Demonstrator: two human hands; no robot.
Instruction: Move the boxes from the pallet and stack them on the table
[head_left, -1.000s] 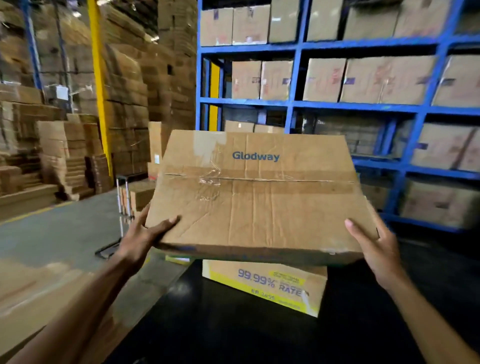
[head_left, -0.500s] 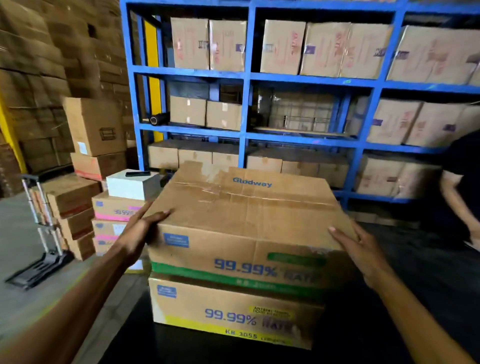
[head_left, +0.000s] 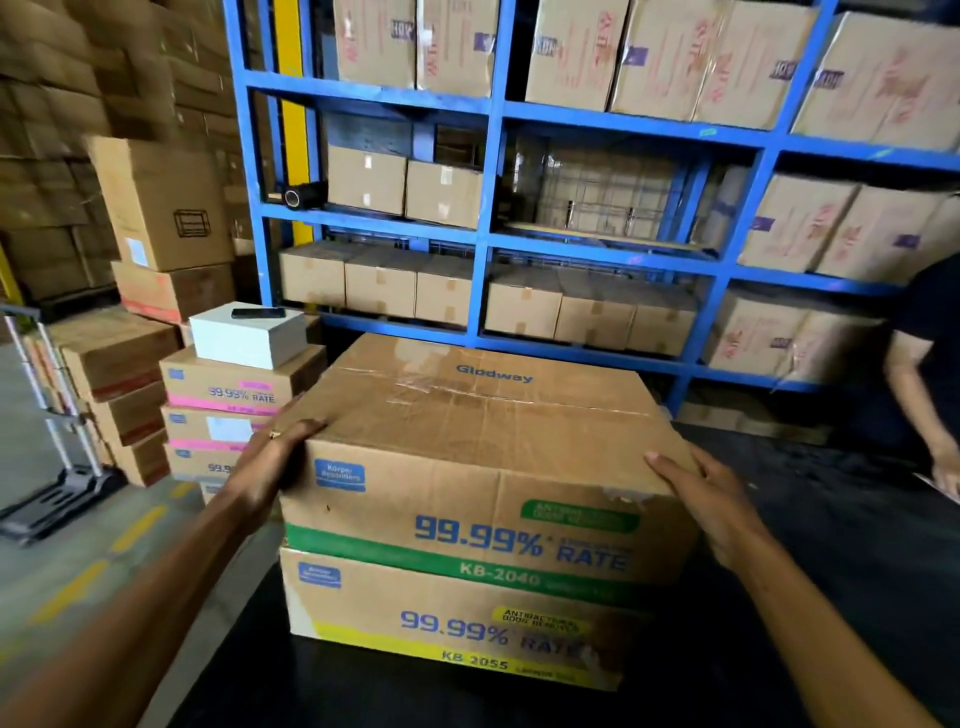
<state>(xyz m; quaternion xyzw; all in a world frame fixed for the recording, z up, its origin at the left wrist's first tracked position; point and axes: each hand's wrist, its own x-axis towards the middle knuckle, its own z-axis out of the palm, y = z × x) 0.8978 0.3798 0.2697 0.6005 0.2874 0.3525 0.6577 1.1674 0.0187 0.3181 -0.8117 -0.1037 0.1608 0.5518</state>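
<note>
Aloft a second ago, the green-banded box (head_left: 467, 447) now sits on the yellow-banded box (head_left: 363, 608), pressed between the flat-fingered left hand (head_left: 270, 462) and right hand (head_left: 717, 504).

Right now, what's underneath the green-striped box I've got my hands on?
A yellow-striped box marked KB-2055 lies under the green-striped box, resting on the black table. Only its front face shows; its top is covered.

Green-band box (head_left: 483, 467) on yellow-band box (head_left: 447, 618), table (head_left: 852, 540); L hand (head_left: 270, 462), R hand (head_left: 711, 499) press sides.
</note>
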